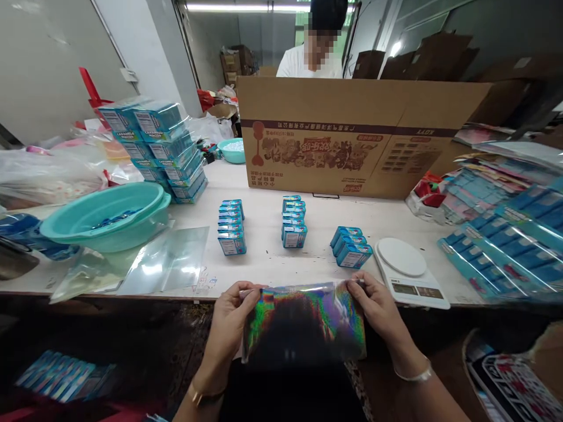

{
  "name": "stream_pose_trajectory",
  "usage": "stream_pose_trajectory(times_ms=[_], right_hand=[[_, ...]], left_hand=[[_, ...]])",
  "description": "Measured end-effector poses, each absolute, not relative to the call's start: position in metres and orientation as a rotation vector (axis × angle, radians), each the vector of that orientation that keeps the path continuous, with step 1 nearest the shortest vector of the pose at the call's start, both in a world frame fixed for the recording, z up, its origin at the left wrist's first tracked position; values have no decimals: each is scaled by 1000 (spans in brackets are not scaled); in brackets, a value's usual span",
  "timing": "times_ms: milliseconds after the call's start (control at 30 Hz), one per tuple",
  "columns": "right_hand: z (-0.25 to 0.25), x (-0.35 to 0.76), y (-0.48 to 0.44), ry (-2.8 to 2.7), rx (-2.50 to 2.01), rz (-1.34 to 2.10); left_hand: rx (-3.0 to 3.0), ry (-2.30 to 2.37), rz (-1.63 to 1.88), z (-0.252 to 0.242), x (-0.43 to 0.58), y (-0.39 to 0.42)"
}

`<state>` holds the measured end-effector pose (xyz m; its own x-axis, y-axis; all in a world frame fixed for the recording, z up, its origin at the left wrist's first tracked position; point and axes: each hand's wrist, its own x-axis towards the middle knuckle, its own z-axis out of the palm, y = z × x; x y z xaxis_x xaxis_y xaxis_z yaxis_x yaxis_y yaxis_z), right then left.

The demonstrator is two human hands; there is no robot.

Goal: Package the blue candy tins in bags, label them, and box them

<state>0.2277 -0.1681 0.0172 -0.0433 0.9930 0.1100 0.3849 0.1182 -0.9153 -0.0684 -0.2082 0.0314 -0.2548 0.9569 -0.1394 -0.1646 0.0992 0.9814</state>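
A shiny rainbow-tinted plastic film bag (303, 328) is stretched between my two hands at the table's front edge. My left hand (235, 308) pinches its upper left corner. At the upper right corner, my right hand (373, 299) grips it between thumb and fingers. Beyond the film stand three rows of small blue boxes: a left row (231, 243), a middle row (294, 236) and a shorter right row (354, 255) near my right hand. To the right of that hand lies a white kitchen scale (402, 258).
Turquoise basins (105, 199) and clear plastic sheets (165, 264) lie at left, before stacked wrapped blue boxes (165, 126). A large cardboard box (365, 108) blocks the back, with a person in white (292, 61) behind it. Flat blue packaging (497, 252) is piled at right.
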Motion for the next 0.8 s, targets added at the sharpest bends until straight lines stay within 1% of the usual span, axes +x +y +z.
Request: stream_pose_trajectory(times_ms=[33,100,167,200,267,333,433,500,567,700,800], right_hand=[[6,226,-158,-1598,-1462,845],[-14,219,-143,-1700,-1572,530],[-25,204,-136,-1796,-1555,186],[-29,193,-136,-1851,-1491,101],[-32,166,-137,-2013,-1313,154],[-36,141,-138,-2157,-1173,367],[-42,119,-134,-2210,-1151,710],[-47,116,-131,-2221,-1167,819],[-53,117,-130,-2270,-1130,753],[-61,121,-138,-2315,-1001,322],[-63,123,-144,-2308,-947,157]], left_hand=[[853,1348,1329,21,-64,-198],[895,1398,1269,2,-53,-181],[944,1435,1246,-14,-43,-170],[958,1446,1233,-19,-38,-166],[978,1447,1200,-26,-32,-161],[976,1423,1164,-30,-31,-158],[891,1331,1071,-38,-39,-157],[801,1259,1004,-45,-47,-158],[732,1214,989,-52,-52,-160],[681,1238,1046,-58,-51,-161],[657,1249,1063,-55,-47,-160]])
